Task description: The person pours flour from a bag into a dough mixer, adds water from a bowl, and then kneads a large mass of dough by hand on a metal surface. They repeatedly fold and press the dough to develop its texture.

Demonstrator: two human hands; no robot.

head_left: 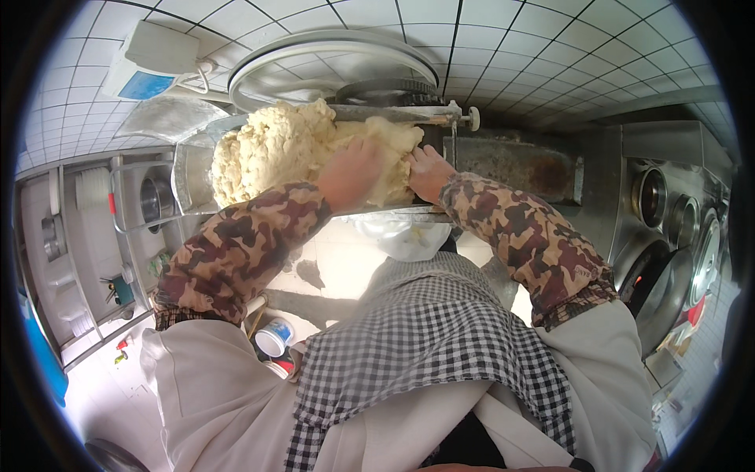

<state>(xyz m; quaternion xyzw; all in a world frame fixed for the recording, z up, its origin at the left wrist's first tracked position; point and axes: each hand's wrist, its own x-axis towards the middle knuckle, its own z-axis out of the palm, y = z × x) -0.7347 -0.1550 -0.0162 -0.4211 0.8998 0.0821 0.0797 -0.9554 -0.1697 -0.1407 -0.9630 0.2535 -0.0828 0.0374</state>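
Note:
A large lump of pale dough (274, 147) lies on the bed of a metal dough-rolling machine (395, 112), rough and craggy on its left part. Smoother dough stretches from it towards the right, beneath my hands. My left hand (353, 174) is laid on this smoother part, blurred, its fingertips hard to make out. At the dough's right edge, my right hand (430, 174) has its fingers bent against the dough, gripping the border. Camouflage sleeve covers reach from both wrists to the elbows.
Behind the bed stands a big wheel (333, 44) with a dark gear (386, 91). A stained metal tray (519, 168) extends right. Below the bed hangs a plastic bag (413, 241). Shelving (115, 236) stands left; pots and a wok (663, 301) sit right. A white bucket (274, 337) is on the floor.

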